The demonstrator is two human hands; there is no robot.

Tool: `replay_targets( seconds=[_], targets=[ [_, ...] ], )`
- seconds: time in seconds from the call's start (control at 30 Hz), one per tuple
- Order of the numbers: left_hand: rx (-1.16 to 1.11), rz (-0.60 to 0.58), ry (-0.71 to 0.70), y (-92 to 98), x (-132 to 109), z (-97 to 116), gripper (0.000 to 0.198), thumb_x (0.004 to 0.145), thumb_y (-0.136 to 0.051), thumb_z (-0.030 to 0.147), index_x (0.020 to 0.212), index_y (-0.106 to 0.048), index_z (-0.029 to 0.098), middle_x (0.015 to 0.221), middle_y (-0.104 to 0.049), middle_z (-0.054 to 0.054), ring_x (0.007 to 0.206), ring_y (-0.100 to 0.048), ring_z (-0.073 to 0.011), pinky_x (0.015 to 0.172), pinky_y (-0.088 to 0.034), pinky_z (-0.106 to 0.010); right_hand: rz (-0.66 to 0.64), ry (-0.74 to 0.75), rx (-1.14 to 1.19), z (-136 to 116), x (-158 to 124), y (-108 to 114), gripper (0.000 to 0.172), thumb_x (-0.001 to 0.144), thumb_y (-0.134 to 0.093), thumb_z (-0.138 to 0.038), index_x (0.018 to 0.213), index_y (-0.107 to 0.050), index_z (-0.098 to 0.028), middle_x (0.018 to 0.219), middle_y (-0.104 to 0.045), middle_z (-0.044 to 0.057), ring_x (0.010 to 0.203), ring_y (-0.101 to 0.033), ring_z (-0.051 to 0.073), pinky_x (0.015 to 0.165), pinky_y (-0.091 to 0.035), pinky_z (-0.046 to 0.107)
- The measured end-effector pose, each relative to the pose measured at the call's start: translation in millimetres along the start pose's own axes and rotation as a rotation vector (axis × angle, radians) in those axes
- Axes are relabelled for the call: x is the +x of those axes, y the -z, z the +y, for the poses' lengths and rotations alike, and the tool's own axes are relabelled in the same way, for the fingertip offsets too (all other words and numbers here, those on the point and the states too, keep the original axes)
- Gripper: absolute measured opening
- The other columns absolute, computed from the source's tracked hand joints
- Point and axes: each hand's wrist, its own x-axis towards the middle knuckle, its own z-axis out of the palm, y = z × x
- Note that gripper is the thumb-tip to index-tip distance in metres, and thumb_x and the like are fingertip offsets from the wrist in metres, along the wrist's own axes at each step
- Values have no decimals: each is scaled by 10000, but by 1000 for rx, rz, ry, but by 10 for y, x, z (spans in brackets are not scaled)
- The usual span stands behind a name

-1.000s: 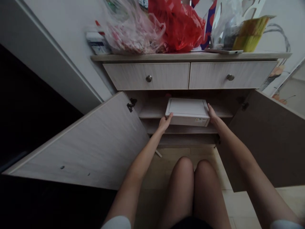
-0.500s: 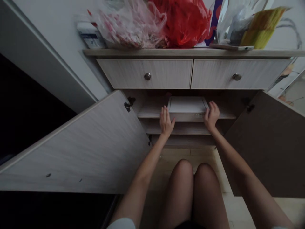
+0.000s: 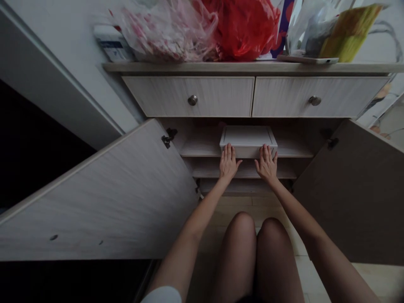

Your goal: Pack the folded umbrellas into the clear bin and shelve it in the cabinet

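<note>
A white lidded box [image 3: 248, 135] rests on the upper shelf [image 3: 198, 147] inside the cabinet. Flat against the left part of its front face lie the outstretched fingers of my left hand [image 3: 228, 163], thumb apart. My right hand [image 3: 267, 163] touches the right part of the same face, its fingers also extended and its thumb out to the side. Neither hand is wrapped round the box. The box's back edge sits in the shadow of the compartment.
Both cabinet doors, left [image 3: 110, 198] and right [image 3: 350, 193], stand swung outward on either side of my arms. Two closed drawers [image 3: 195, 90] are above. The cabinet top holds a red plastic bag [image 3: 243, 31], a clear bag [image 3: 170, 31] and a white container [image 3: 112, 44].
My hands have shifted from the box's left and right sides to its front face. The right hand moved leftward and its curled fingers straightened. The view has shifted slightly.
</note>
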Motion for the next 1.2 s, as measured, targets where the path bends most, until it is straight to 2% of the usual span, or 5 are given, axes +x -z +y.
replay_targets(
  seconds=[0.17, 0.33, 0.67, 1.0, 1.2],
  targets=[
    [-17, 11, -4, -83, 230, -11, 783, 986, -386, 474, 1556, -170, -17, 1640, -96, -248, 1539, -23, -306, 1251, -156, -503, -26, 7, 10, 27, 228, -50, 757, 1007, -220, -496, 1573, -169, 4, 1640, -124, 203, 1534, -28, 291, 1222, -16, 566],
    [-22, 27, -7, -181, 452, -36, 791, 991, -343, 511, 1569, -136, 13, 1647, -101, -229, 1541, -28, -293, 1250, -154, -501, -85, 3, -12, 111, 479, -169, 764, 996, -222, -498, 1567, -190, 10, 1641, -111, 210, 1530, -41, 311, 1213, -16, 580],
    [-47, -37, 6, -287, 849, -145, 801, 972, -389, 485, 1549, -179, -29, 1644, -98, -245, 1544, -38, -306, 1257, -108, -492, -146, 8, -41, 218, 853, -415, 804, 982, -207, -551, 1565, -197, 4, 1633, -134, 225, 1526, -22, 321, 1194, 22, 600],
    [-81, -62, 2, -359, 1063, -246, 780, 966, -405, 445, 1555, -179, -14, 1648, -92, -233, 1544, -9, -299, 1257, -69, -492, -209, 1, 5, 306, 1068, -590, 818, 955, -266, -538, 1565, -200, 3, 1637, -109, 225, 1518, 33, 355, 1178, 8, 641],
    [-76, -73, -6, -387, 1149, -290, 768, 967, -405, 425, 1538, -199, -44, 1642, -97, -251, 1546, -11, -292, 1260, -56, -466, -263, 0, 9, 323, 1157, -582, 810, 967, -267, -541, 1559, -215, 9, 1638, -103, 226, 1520, 13, 346, 1174, 36, 648]
  ],
)
